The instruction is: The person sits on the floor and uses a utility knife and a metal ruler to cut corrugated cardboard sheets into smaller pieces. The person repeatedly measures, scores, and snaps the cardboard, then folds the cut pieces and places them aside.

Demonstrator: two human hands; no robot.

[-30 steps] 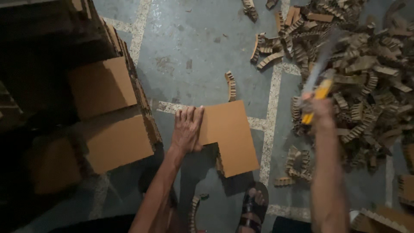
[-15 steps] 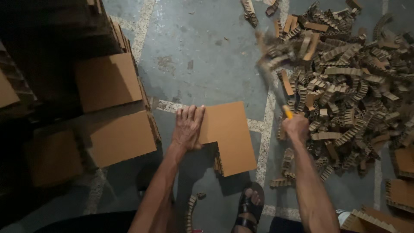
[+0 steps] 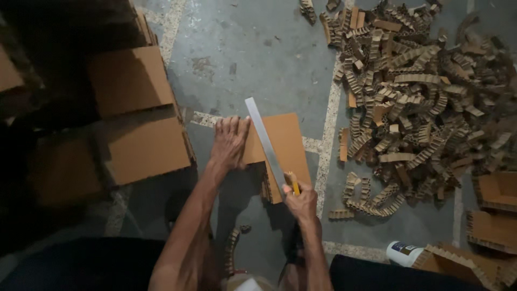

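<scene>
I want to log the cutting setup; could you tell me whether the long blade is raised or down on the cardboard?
Down: the long blade lies across the cardboard stack, its handle in the right hand.

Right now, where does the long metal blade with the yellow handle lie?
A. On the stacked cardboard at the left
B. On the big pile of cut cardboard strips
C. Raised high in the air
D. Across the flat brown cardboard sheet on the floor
D: the long metal blade with the yellow handle, gripped by the right hand, lies across the flat brown cardboard sheet, which the left hand presses down.
</scene>
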